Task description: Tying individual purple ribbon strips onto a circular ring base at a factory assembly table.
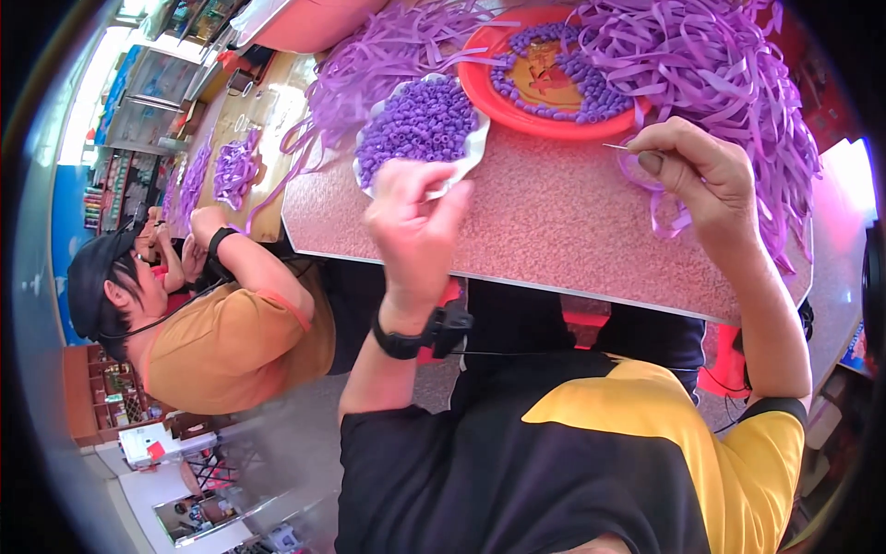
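My right hand point(699, 175) is closed at the right, pinching a thin needle point(616, 146) between thumb and forefinger. The needle points left, just below the rim of a red plate point(480, 97). A loop of purple ribbon point(666, 217) hangs beneath this hand. My left hand point(415, 222) is in front of a white scalloped bowl point(478, 148) heaped with purple beads point(420, 125). Its fingers are curled, thumb and forefinger close together and slightly blurred; whether a bead is between them I cannot make out. More purple beads point(595, 102) form a ring in the red plate.
Large heaps of purple ribbons point(688, 55) cover the table's point(554, 212) far side, also left of the plate point(397, 46). A pink tub point(305, 23) stands at the far left. Close on my left, another person point(231, 342) works at a wooden table point(268, 111) with purple strands.
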A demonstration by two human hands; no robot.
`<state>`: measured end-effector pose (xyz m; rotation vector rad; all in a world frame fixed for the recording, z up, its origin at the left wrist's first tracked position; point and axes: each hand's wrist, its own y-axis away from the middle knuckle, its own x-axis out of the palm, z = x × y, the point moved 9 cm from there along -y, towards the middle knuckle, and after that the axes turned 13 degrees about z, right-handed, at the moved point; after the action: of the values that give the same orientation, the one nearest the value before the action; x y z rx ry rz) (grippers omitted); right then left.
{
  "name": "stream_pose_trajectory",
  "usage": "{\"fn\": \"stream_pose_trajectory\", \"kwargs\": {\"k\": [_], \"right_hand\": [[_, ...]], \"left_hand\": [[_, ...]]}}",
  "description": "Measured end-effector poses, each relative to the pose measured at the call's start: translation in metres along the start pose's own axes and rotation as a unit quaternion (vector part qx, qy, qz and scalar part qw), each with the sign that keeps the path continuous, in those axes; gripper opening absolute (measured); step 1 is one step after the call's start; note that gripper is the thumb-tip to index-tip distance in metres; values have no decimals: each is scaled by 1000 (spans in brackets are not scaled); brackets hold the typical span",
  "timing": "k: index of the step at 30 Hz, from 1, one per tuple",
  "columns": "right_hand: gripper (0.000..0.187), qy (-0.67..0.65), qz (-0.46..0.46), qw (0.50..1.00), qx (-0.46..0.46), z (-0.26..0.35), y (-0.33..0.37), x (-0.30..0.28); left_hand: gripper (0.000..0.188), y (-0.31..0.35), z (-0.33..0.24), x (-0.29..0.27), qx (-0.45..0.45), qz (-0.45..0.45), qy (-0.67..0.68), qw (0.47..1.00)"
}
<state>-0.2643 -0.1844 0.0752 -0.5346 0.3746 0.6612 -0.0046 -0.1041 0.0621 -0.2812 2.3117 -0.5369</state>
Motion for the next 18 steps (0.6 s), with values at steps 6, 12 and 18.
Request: {"fn": "stream_pose_trajectory", "kwargs": {"k": [6,12,18], "right_hand": [[10,43,3,999,-1,-5,3,6],[11,38,15,999,8,-10,1,9],[10,45,3,999,8,-5,3,8]], "left_hand": [[34,24,25,-23,15,19,-236,972],[37,22,22,-17,52,13,-292,955],[34,20,20,-16,61,32,-304,950]]}}
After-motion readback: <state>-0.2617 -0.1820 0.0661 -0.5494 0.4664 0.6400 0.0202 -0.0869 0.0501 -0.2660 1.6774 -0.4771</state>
